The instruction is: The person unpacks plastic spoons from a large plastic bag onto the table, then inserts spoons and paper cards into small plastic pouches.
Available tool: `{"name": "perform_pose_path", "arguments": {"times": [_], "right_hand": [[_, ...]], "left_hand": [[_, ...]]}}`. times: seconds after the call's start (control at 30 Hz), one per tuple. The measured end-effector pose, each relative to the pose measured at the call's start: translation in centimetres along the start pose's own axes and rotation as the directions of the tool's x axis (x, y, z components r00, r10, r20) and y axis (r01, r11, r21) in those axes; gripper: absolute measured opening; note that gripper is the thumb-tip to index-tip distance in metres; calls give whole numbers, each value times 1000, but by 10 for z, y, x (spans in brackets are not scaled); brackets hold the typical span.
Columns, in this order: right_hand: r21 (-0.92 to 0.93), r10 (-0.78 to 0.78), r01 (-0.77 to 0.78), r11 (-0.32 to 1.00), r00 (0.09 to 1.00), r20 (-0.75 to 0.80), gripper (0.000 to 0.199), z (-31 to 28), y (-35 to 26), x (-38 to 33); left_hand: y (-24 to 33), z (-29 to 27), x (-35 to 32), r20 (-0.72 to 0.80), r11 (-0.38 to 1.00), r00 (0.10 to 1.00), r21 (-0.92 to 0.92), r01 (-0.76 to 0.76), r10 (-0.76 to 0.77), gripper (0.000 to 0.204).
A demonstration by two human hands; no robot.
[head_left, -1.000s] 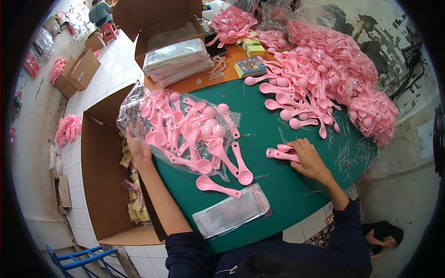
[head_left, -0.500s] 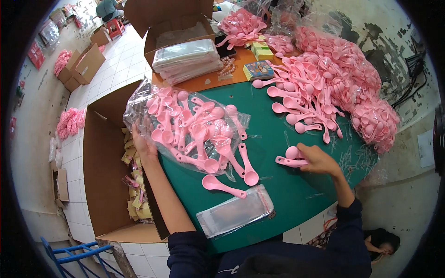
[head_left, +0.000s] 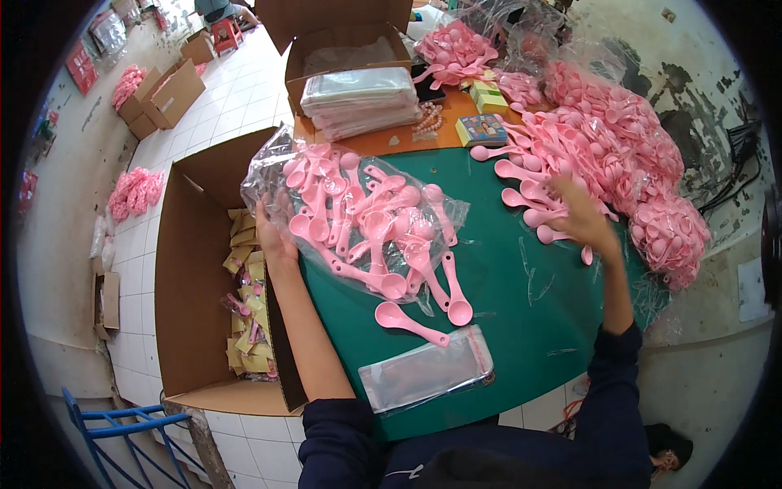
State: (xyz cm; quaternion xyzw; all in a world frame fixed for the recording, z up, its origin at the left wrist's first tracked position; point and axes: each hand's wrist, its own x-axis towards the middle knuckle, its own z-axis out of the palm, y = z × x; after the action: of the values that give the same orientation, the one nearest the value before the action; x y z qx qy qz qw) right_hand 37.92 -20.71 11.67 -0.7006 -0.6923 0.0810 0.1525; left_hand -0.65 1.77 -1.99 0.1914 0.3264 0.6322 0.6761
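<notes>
My left hand (head_left: 278, 234) holds the left edge of a clear plastic bag (head_left: 262, 173), its fingers partly behind the film. Pink measuring spoons (head_left: 376, 228) lie heaped on and in the bag. My right hand (head_left: 588, 218) is over the front of a large pile of pink spoons (head_left: 562, 151) at the right; motion smears its fingers, so what they hold cannot be made out. A single spoon (head_left: 411, 324) lies just in front of the bag, overlapping a stack of clear flat sleeves (head_left: 423, 373) on the green table (head_left: 521, 326).
An open carton (head_left: 183, 269) with small tan-topped packets stands at my left. Behind are a stack of clear bags (head_left: 358, 102), another carton (head_left: 346, 45), a small card box (head_left: 481, 130) and bulging bags of spoons (head_left: 668, 232). A blue metal frame (head_left: 134, 420) is at lower left.
My right hand has moved up and away from me, from the bare tabletop to the spoon pile. The pink spoons it held no longer show clearly. My left hand stays at the bag.
</notes>
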Motion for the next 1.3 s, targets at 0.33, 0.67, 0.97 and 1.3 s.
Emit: {"name": "perform_pose_path", "arguments": {"times": [0.33, 0.67, 0.97, 1.3], "right_hand": [[322, -54, 54, 945, 999, -8, 47, 121, -119, -19], [399, -265, 174, 900, 946, 185, 29, 80, -107, 0], [46, -491, 494, 868, 844, 214, 24, 115, -107, 27], [946, -170, 20, 324, 985, 38, 20, 54, -83, -13]], "left_hand": [[-4, -6, 2, 48, 1000, 998, -19, -25, 26, 41], [-1, 0, 1, 75, 999, 997, -38, -14, 17, 41], [-3, -7, 3, 85, 997, 996, -78, 0, 7, 40], [2, -2, 1, 57, 1000, 998, -27, -9, 10, 42]]}}
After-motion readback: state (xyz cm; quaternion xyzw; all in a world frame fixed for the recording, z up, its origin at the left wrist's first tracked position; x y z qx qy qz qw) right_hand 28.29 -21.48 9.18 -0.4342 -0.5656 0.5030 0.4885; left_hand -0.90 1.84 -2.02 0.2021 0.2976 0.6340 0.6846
